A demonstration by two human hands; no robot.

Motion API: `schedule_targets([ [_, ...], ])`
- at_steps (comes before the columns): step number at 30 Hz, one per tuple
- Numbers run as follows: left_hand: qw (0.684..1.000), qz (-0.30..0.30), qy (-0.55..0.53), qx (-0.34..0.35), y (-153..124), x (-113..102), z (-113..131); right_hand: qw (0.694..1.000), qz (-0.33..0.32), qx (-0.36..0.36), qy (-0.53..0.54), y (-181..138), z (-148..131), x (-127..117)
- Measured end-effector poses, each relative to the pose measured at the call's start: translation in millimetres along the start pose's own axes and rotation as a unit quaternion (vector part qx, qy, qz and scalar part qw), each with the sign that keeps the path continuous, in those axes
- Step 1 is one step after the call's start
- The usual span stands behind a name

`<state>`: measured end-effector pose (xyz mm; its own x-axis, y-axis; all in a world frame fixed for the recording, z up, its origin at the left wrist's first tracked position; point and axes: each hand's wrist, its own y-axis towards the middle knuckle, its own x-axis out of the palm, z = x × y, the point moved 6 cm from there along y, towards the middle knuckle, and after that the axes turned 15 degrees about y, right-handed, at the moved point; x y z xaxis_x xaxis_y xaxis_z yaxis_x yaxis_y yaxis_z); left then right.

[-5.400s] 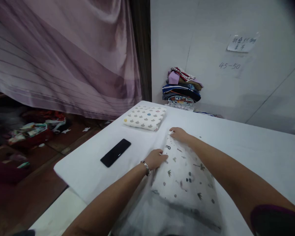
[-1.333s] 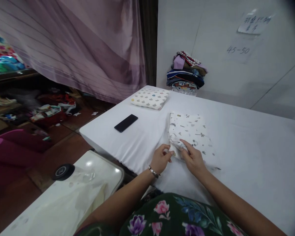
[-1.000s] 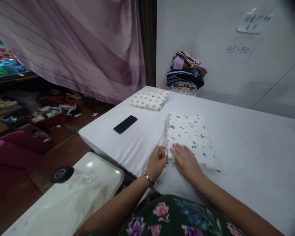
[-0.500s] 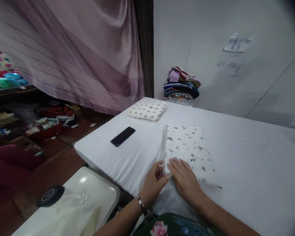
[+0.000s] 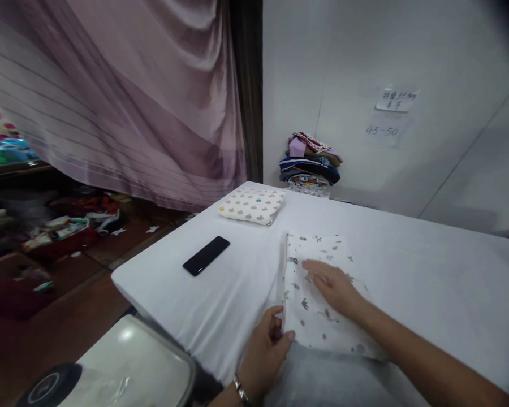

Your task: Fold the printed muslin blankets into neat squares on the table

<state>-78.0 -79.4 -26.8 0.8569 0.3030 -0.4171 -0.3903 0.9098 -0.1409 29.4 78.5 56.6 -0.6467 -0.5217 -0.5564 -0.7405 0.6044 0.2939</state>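
A folded white cloth [image 5: 318, 316] printed with small dark figures lies near the front of the white table [image 5: 428, 271]. My right hand [image 5: 333, 285] rests flat on top of it, fingers stretched out toward the far edge. My left hand [image 5: 265, 347] pinches the cloth's near left corner between thumb and fingers. A bracelet sits on the left wrist.
A black phone [image 5: 206, 255] lies left of the cloth. A second folded cloth [image 5: 251, 204] with grey and coloured shapes sits at the far left corner. A stack of folded clothes [image 5: 309, 165] stands against the wall. A purple curtain [image 5: 123, 107] hangs left. A white lid [image 5: 127, 367] sits below the table edge.
My right hand has slid forward from the cloth's near edge to its middle. The left hand stays at the near left corner. The camera has tilted downward.
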Motion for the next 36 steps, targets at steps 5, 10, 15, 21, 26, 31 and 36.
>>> schedule_targets([
  [5, 0.999, -0.015, 0.016, 0.026, 0, 1, -4, 0.995, -0.018, 0.087, -0.046, 100, 49, -18],
  [10, 0.998, -0.041, 0.019, 0.05, 2, 1, -7, 0.984, -0.116, 0.127, -0.048, 155, 74, 2],
  [15, 0.994, -0.093, -0.017, 0.058, 10, 8, -17, 0.979, -0.156, 0.124, -0.043, 168, 79, 6],
  [21, 0.99, -0.12, -0.042, 0.068, 13, 12, -26, 0.964, -0.25, 0.085, 0.026, 165, 75, 5],
  [26, 0.99, -0.119, -0.05, 0.063, 13, 13, -27, 0.933, -0.325, 0.151, 0.037, 175, 81, 17],
  [31, 0.99, -0.121, -0.05, 0.057, 13, 11, -22, 0.926, -0.332, 0.181, 0.01, 186, 84, 27],
  [36, 0.988, -0.122, -0.071, 0.068, 12, 9, -15, 0.941, -0.293, 0.168, 0.02, 182, 91, 22],
])
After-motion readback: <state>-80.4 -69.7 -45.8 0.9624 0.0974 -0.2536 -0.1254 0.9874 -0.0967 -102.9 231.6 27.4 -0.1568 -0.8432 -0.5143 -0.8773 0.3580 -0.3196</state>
